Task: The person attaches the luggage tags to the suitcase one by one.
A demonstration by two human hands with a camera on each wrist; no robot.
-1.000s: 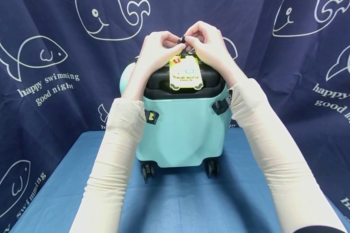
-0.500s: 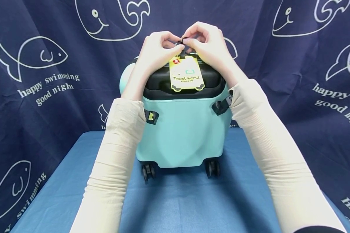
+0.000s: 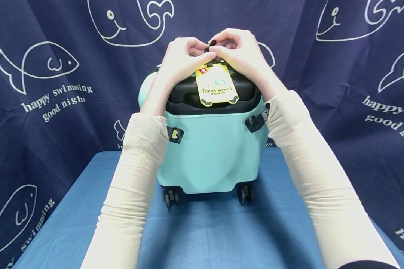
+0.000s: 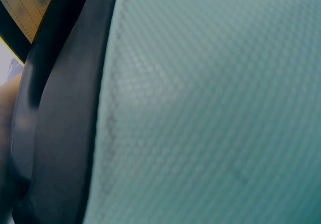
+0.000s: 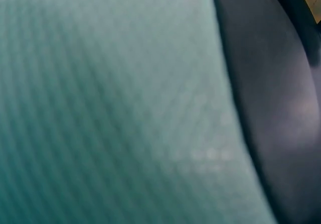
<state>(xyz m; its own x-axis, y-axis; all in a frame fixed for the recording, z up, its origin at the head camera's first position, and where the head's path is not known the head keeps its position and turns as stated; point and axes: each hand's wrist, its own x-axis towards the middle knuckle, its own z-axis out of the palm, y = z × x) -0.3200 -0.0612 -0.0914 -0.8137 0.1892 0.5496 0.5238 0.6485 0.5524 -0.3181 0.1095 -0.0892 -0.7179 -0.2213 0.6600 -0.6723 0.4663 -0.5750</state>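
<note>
Since the earlier head frames, the luggage tag has swung its lower end slightly to the right, and the right hand has dipped a little. On my head feed, fingertips of the left hand and that right hand meet, each pinching the tag's black strap, whose tip pokes up between them. Yellow-edged and reading "Travel World", the tag hangs tilted in front of the black top section of a turquoise suitcase. I see the case upright on a blue tablecloth, before a navy curtain printed with white fish and whales.

My left wrist feed gives mostly textured turquoise shell beside black trim, with a tag corner printed "Tel" at upper left and blurred skin at the edge. On the right wrist feed I get shell, black trim and a yellowish corner; from this view alone I cannot tell the grip.
</note>
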